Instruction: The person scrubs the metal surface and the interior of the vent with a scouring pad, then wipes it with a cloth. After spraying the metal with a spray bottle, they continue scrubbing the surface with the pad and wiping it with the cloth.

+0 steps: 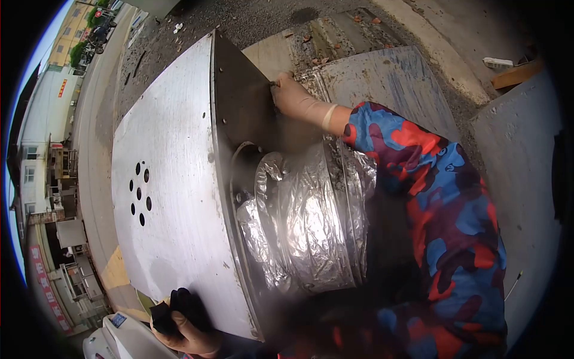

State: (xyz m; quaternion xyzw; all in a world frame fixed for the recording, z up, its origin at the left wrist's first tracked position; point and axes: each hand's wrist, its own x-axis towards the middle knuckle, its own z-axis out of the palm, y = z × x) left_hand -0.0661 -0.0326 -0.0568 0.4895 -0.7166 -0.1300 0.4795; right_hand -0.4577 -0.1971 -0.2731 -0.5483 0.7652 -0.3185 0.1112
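Note:
A silver sheet-metal housing (173, 125) with a cluster of round holes fills the middle left of the head view. My right hand (296, 99) reaches to the far end of its dark side, fingers curled at the edge; the fingertips are partly hidden. At the near lower corner, my left hand (194, 335) is wrapped round a black object (173, 308), whose kind I cannot make out, against the housing. A round duct wrapped in crinkled foil (311, 221) joins the housing's side, under my right arm. Dark blur covers the area below it.
Worn flat boards (388, 84) lie beyond the duct, beside gravel (251, 24). A grey panel (520, 155) stands at the right. Part of a white scooter (131, 338) shows at the lower left. A road (95, 131) and buildings (39, 155) run along the left.

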